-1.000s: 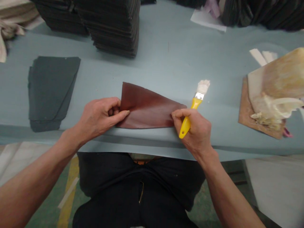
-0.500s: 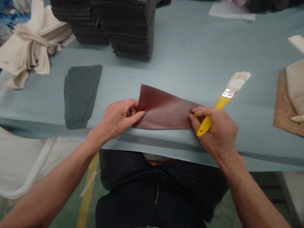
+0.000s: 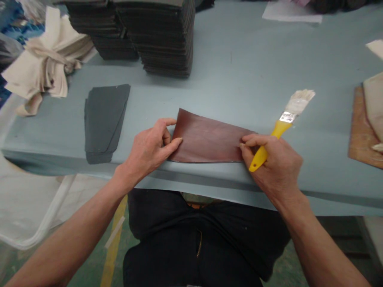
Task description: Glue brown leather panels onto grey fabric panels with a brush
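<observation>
A dark reddish-brown sheet, seemingly leather (image 3: 209,139), lies near the table's front edge, its narrow ends between my two hands. My left hand (image 3: 152,143) grips its left end, thumb on top and index finger along the edge. At the right end, the thumb and index finger of my right hand (image 3: 272,163) pinch the sheet. That same hand also holds a flat paintbrush (image 3: 281,128) with a yellow handle, its pale bristles pointing up and away to the right. To the left of my left hand sits a small pile of dark grey pieces (image 3: 104,119).
Tall stacks of dark pieces (image 3: 167,40) stand at the back. A tied bundle of cream strips (image 3: 50,59) lies at the far left. At the right is a brown board (image 3: 359,127) with a beige piece (image 3: 374,103) on it. White paper (image 3: 290,12) lies at the back.
My left index finger has straightened and lifted toward the sheet's upper left edge. The sheet looks flatter at its left end. My right hand and the brush have barely moved.
</observation>
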The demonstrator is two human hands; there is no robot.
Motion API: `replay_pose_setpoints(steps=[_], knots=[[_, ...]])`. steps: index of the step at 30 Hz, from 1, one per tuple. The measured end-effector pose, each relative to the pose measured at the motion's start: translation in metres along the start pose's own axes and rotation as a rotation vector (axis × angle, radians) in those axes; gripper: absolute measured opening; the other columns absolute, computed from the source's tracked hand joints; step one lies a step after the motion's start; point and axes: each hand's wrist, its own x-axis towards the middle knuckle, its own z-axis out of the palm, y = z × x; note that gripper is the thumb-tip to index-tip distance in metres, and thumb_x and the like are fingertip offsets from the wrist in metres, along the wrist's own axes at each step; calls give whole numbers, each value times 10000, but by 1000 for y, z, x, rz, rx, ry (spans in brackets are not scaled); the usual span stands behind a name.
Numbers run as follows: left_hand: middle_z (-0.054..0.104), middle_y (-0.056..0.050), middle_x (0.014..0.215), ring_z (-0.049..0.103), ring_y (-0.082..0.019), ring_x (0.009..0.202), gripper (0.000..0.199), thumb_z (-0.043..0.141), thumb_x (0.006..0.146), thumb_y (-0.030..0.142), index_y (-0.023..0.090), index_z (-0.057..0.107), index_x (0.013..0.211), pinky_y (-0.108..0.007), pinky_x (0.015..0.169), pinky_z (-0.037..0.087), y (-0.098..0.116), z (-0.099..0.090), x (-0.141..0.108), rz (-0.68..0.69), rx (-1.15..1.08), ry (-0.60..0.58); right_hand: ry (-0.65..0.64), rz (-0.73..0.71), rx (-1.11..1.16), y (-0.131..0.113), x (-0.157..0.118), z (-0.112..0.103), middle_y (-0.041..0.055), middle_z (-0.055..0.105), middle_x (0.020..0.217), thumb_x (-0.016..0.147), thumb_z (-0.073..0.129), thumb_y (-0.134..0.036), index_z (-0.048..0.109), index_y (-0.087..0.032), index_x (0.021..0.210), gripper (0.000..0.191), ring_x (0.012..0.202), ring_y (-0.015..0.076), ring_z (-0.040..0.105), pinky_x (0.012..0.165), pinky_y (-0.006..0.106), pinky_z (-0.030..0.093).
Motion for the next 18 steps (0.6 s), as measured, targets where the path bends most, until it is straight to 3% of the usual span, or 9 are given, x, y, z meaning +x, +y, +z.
replay_pose_setpoints(steps=[13,18], knots=[[655,55,751,577,-147,635,422,705,971,324,219,592,1364,-280,649,405,0,-2,5,-48,23,28,17,2,6,0,0,2,22,837,980,966,707,-246,677,-266,978,38,797,222,740,732,362,527],[750,-31,960,679,-217,921,246,660,1005,312,226,663,1235,-348,854,505,6,-4,4,60,149,132,38,-28,4,0,0,3,18,839,991,961,716,-213,679,-257,978,60,784,208,735,729,342,527]])
